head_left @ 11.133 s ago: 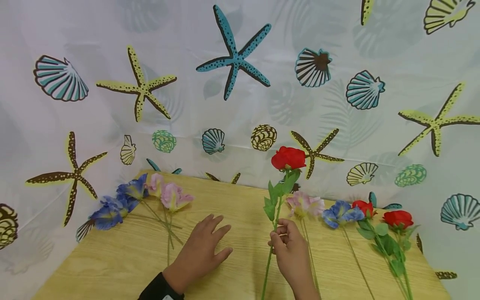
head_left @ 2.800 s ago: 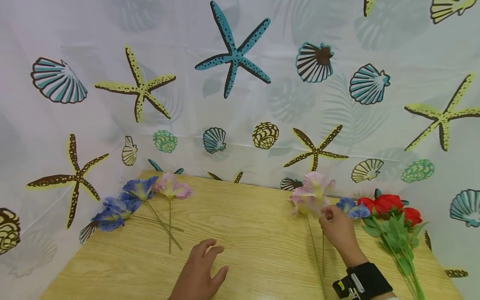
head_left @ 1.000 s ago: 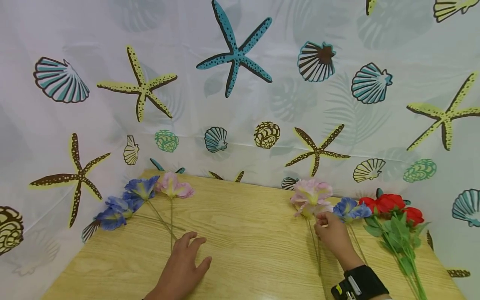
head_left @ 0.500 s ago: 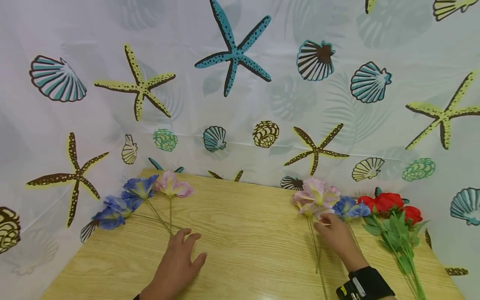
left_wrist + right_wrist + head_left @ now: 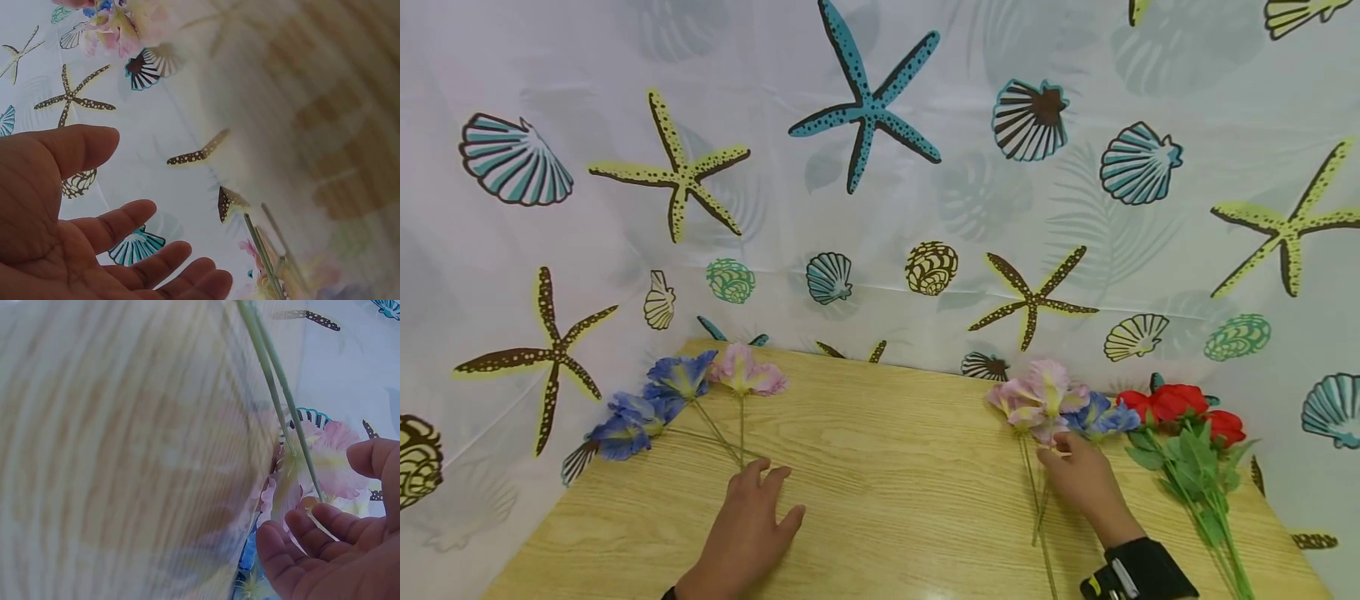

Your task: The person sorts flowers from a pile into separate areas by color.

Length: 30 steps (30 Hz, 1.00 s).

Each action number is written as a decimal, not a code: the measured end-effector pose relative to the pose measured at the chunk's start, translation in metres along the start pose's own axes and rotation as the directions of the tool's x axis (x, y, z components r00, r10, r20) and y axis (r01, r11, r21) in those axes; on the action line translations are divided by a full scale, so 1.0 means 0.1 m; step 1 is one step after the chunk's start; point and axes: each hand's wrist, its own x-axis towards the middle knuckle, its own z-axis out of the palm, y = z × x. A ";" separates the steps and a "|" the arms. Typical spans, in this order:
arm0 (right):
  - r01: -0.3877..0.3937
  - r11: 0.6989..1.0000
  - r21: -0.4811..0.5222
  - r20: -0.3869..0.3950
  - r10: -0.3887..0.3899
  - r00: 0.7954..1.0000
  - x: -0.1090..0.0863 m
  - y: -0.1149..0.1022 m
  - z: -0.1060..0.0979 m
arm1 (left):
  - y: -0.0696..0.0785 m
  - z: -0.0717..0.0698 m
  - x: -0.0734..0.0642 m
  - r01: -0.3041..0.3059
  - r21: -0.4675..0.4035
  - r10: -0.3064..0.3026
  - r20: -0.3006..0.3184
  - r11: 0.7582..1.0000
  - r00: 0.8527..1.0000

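Observation:
My right hand (image 5: 1078, 479) is at the base of a pink artificial flower (image 5: 1051, 392) on the table's right side. In the right wrist view, the flower's green stem (image 5: 294, 419) runs down to the fingertips, and the thumb stands apart from them. Another pink flower (image 5: 1017, 407) lies just left of it, the stems crossing. My left hand (image 5: 745, 525) is low over the left part of the table, holding nothing. Its loosely bent fingers are right at the stem end of a single pink flower (image 5: 747, 371); in the left wrist view the palm (image 5: 37, 206) shows bare.
Blue flowers (image 5: 632, 421) lie at the table's left edge. Right of my right hand are a blue flower (image 5: 1101, 417) and several red roses (image 5: 1180, 406) with leafy stems. A shell-and-starfish curtain (image 5: 872, 225) hangs behind the wooden table (image 5: 880, 467).
The red rose once held by my right hand now lies with the roses at right. One pink flower has gone from left to right. Lately it shifted slightly right; my left hand drew left.

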 end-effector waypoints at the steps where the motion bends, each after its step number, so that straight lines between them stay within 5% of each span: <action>1: -0.004 1.000 -0.003 0.001 0.004 1.000 0.00 0.00 -0.01 | -0.02 -0.01 0.01 0.017 0.014 -0.017 0.007 1.000 1.000; 6: 0.014 0.999 -0.035 -0.007 -0.014 1.000 -0.01 0.01 -0.03 | -0.13 -0.06 0.08 0.101 0.084 -0.104 0.027 0.991 0.994; 12: 0.146 0.976 -0.164 -0.005 -0.148 0.989 0.00 0.09 -0.01 | -0.23 -0.12 0.13 0.147 0.101 -0.154 0.068 0.984 0.986; 22: 0.264 0.908 -0.326 -0.043 -0.293 0.955 -0.09 0.12 0.01 | -0.39 -0.05 0.28 0.079 0.205 -0.088 0.033 0.975 0.996; 30: 0.272 0.913 -0.305 -0.049 -0.300 0.953 -0.19 0.11 0.01 | -0.44 -0.08 0.33 -0.024 0.244 0.036 -0.045 0.970 0.998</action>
